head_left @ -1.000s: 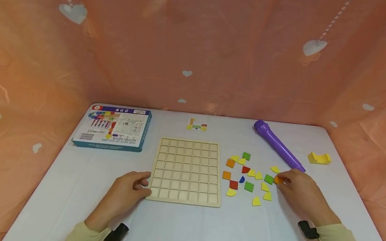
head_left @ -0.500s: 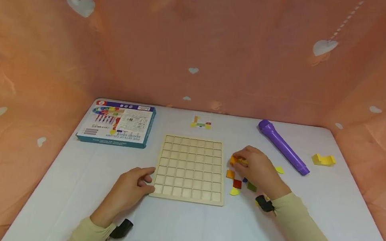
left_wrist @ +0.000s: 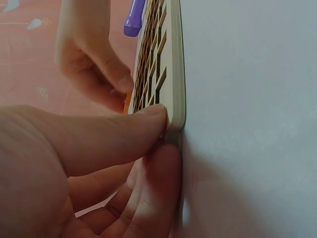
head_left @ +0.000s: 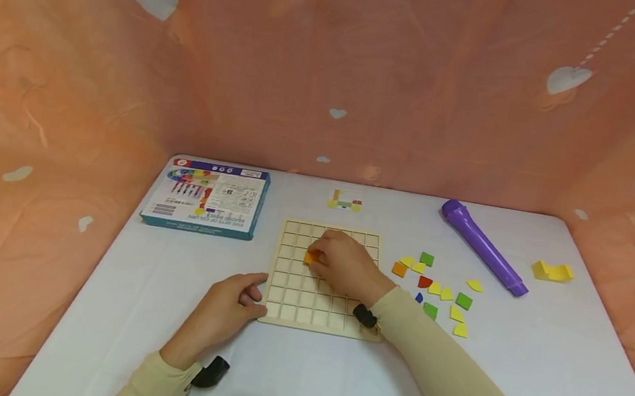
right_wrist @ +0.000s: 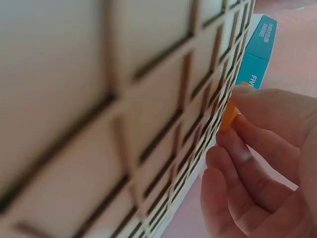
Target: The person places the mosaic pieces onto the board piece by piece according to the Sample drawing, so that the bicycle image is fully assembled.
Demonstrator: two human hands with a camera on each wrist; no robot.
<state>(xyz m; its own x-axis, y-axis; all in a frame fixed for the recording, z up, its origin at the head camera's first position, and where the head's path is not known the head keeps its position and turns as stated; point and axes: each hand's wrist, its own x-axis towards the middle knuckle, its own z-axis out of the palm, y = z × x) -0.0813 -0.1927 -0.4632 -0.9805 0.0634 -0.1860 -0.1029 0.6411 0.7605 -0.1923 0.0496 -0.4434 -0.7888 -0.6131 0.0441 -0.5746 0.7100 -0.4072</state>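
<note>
Right of the left hand (head_left: 223, 312), short of the square wooden board (head_left: 292, 297), white tabletop (head_left: 307, 382) leaves passage to the beige right sleeve (head_left: 456, 380); farther ahead, a flat blue-and-white box (head_left: 204, 197) blocks.

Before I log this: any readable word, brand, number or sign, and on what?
"FIVE SETS OF COLUMN": box, upside down in the head view.
"BEADED BOXES": same face, upside down, faint.
"FIV": box's teal side, right wrist view; the right hand covers what follows.
Too small or blurred: the box's remaining print, logo included.
Picture card: nothing legible.
</note>
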